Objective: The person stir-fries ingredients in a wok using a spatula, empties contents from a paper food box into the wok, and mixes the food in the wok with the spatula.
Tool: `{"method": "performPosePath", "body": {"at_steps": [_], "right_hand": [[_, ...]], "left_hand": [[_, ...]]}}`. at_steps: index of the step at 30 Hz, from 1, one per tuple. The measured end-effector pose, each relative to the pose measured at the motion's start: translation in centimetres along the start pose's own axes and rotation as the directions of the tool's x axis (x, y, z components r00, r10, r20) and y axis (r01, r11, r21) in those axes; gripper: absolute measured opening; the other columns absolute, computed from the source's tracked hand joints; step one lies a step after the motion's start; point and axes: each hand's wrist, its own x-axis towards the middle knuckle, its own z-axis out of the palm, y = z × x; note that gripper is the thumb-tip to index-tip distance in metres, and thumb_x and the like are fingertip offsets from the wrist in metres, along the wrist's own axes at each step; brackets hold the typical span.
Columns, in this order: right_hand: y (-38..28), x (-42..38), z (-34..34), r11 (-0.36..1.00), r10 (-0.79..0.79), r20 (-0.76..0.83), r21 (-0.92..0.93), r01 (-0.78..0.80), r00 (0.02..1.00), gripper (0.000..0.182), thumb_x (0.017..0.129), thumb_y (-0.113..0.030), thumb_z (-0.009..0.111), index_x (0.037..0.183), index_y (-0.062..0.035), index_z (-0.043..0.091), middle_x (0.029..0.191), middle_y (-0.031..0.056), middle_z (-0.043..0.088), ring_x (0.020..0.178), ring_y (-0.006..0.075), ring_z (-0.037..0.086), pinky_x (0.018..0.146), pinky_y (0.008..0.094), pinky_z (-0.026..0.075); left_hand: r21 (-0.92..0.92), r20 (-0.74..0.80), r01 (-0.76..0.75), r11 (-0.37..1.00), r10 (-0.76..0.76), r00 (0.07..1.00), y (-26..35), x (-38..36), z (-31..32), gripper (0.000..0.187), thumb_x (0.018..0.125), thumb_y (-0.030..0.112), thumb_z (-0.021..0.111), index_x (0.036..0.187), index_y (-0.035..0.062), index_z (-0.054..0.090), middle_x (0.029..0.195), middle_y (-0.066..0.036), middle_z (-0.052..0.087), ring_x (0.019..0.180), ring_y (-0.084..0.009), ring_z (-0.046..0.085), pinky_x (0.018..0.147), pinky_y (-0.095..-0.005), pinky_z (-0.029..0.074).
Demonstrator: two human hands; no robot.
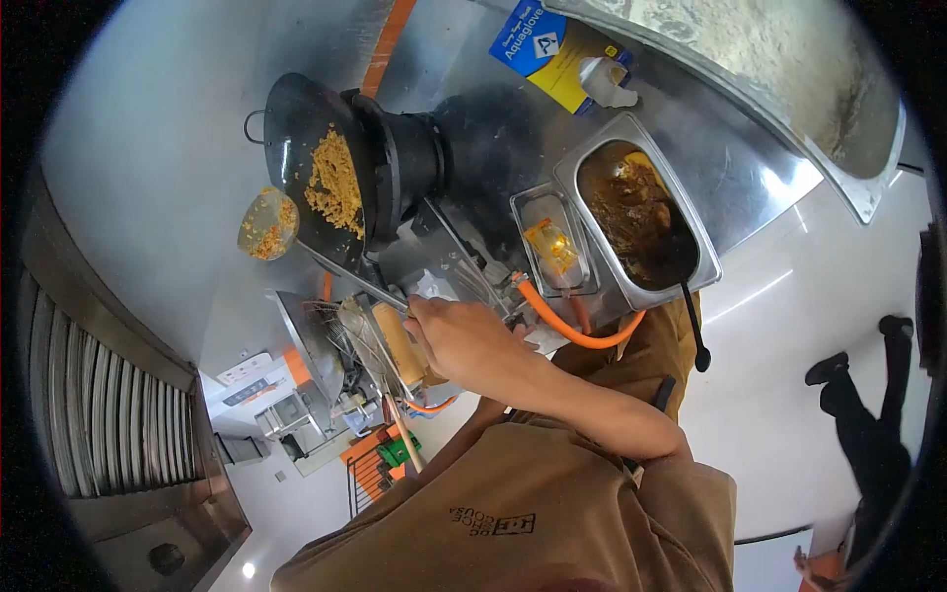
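Observation:
My right hand [459,340] is closed around the handle of a wok spatula [340,266]. The spatula's blade carries bits of orange-brown fried rice and is held just outside the wok's rim. The black wok [286,123] sits tilted on a burner, with a heap of fried rice [335,183] against its side. Only a bit of my left hand [525,333] shows behind my right wrist; its fingers are mostly hidden.
Beside the wok stand a steel pan of dark sauce [631,217] with a black-handled ladle, a small container [552,242] holding a yellow packet, an orange hose [572,331] and a blue-yellow glove box [552,54]. A large floury tray [769,69] is near. Another person [868,424] stands at right.

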Motion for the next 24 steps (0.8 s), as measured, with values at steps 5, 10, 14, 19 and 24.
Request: {"method": "performPosePath", "body": {"at_steps": [5, 10, 14, 19, 24], "right_hand": [[0.0, 0.5, -0.6, 1.0, -0.012, 0.031, 0.021, 0.011, 0.999, 0.023, 0.1, -0.018, 0.054, 0.097, 0.0045, 0.057, 0.075, 0.0239, 0.064, 0.069, 0.043, 0.065, 0.062, 0.0505, 0.051], [-0.2, 1.3, -1.1, 0.997, 0.043, 0.017, 0.06, -0.044, 0.999, 0.023, 0.101, -0.02, 0.053, 0.099, 0.0031, 0.057, 0.075, 0.0243, 0.065, 0.071, 0.0443, 0.065, 0.064, 0.0525, 0.05], [-0.7, 1.9, -0.8, 0.996, 0.051, -0.034, 0.076, -0.048, 0.998, 0.023, 0.102, -0.02, 0.052, 0.1, 0.0023, 0.057, 0.076, 0.0239, 0.065, 0.071, 0.0442, 0.065, 0.064, 0.0528, 0.05], [0.1, 2.1, -0.6, 0.991, 0.07, -0.026, 0.114, -0.067, 0.997, 0.022, 0.102, -0.02, 0.052, 0.101, 0.0013, 0.058, 0.077, 0.0244, 0.066, 0.072, 0.0442, 0.065, 0.064, 0.0527, 0.05], [0.3, 1.9, -0.8, 0.994, 0.073, -0.039, 0.086, -0.069, 0.997, 0.023, 0.102, -0.02, 0.052, 0.1, 0.002, 0.058, 0.076, 0.0245, 0.065, 0.071, 0.0444, 0.065, 0.064, 0.0531, 0.05]], "left_hand": [[-0.043, 0.163, 0.136, 0.99, -0.128, 0.978, 1.4, -0.2, -0.9, 0.038, 0.102, 0.031, 0.061, 0.125, 0.0006, 0.063, 0.108, -0.011, 0.071, 0.098, -0.0164, 0.067, 0.077, -0.0289, 0.054], [-0.052, 0.169, 0.124, 0.991, -0.113, 0.979, 1.7, -0.5, -1.3, 0.038, 0.103, 0.031, 0.06, 0.126, 0.0008, 0.063, 0.11, -0.011, 0.071, 0.1, -0.017, 0.067, 0.079, -0.0297, 0.053], [-0.038, 0.181, 0.099, 0.994, -0.09, 0.979, 2.3, 0.2, -1.9, 0.038, 0.103, 0.03, 0.06, 0.127, 0.001, 0.062, 0.112, -0.011, 0.07, 0.101, -0.0174, 0.066, 0.081, -0.0304, 0.053], [-0.047, 0.206, 0.093, 0.995, -0.081, 0.975, 2.0, 0.3, -2.0, 0.038, 0.103, 0.03, 0.059, 0.128, 0.0013, 0.062, 0.114, -0.011, 0.069, 0.103, -0.018, 0.066, 0.083, -0.0311, 0.053], [-0.06, 0.242, 0.086, 0.994, -0.069, 0.968, 1.5, 0.4, -1.6, 0.038, 0.104, 0.03, 0.058, 0.128, 0.0016, 0.061, 0.116, -0.011, 0.068, 0.104, -0.0186, 0.065, 0.085, -0.0319, 0.053]]}}
